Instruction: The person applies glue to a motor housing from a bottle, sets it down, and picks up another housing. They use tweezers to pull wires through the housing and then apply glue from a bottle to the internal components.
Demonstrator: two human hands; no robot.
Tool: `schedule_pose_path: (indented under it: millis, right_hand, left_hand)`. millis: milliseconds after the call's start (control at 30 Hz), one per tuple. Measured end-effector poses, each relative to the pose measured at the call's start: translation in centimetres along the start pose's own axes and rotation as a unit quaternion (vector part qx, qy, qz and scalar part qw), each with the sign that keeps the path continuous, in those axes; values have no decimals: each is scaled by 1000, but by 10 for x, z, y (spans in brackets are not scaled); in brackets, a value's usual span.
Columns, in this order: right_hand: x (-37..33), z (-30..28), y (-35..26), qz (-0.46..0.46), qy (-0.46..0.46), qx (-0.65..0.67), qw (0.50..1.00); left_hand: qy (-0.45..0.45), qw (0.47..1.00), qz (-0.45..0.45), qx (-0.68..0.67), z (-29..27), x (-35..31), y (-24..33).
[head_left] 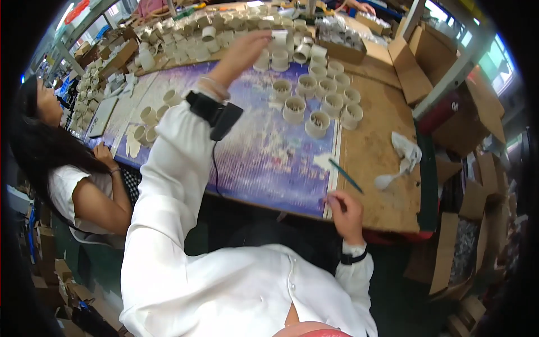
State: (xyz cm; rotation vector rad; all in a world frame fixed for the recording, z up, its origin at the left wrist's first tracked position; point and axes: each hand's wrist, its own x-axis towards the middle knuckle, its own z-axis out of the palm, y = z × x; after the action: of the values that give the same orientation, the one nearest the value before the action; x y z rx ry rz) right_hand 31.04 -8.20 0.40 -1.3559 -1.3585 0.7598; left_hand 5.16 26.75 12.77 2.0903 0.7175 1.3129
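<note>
My left hand stretches to the far side of the table. Its fingertips press together at the edge of an off-white plastic cup, and the thumb side is hidden. Just nearer stand more round cups, such as one cup beside the hand. To their right, a cluster of cups holds small pieces, one filled cup among them. At the table's near edge my right hand is closed, thumb against curled fingers; whatever is in it is too small to make out. A teal pen-like stick lies just beyond it.
A heap of off-white cups covers the back. A co-worker sits at left near a few loose cups. A crumpled plastic bag lies at right. Cardboard boxes and a metal post border the right side.
</note>
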Motion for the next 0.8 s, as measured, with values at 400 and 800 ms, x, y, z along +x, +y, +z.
schedule_pose_path:
  millis: [400,800]
  right_hand:
    - [38,51,-69,-104,-32,4,994]
    - [60,78,-41,-154,-103,-169,968]
  left_hand:
    - [-70,819,-236,-518,5,-171,124]
    - [-101,788,-376,-476,22,-259,110]
